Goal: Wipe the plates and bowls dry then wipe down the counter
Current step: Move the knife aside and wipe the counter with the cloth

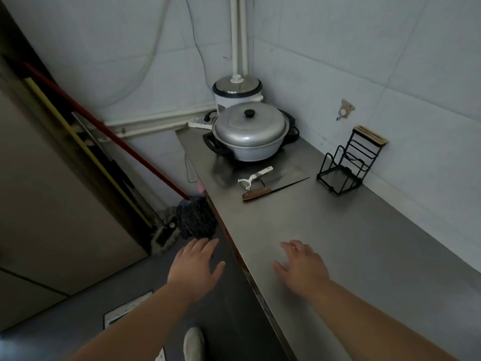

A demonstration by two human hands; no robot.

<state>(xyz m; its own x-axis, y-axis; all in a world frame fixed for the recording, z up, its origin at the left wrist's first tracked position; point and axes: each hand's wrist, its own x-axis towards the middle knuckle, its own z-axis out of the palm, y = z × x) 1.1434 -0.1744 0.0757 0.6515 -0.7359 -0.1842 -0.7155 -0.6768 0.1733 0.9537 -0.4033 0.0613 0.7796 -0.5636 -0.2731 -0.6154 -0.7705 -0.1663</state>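
1. Both hands are out in the lower centre of the frame. The left hand [194,267] is spread flat with straight fingers, holding nothing, and hangs past the counter's front edge over the floor.
2. The right hand [302,269] is splayed and empty too, low over the counter [351,243] (touching the steel or just above it, I cannot tell).
3. The counter runs from the lower right up to the centre: brushed stainless steel, smooth, with a dull sheen and a straight front lip.
4. No plates, bowls or cloth are in view, so my read is that fetching them comes first.
5. To wipe well, clear the loose pieces at centre frame. The knife [273,190] has a wooden handle and a long thin blade, so lift it by the handle. The white peeler [256,175] lies just beside it.
6. In the upper centre sits a matte, domed aluminium pot [250,131] with a black knob.
7. At the right, a black wire rack [348,165] stands near the tiled wall; wipe around its base.
8. Long strokes toward the front lip should suit this smooth steel.
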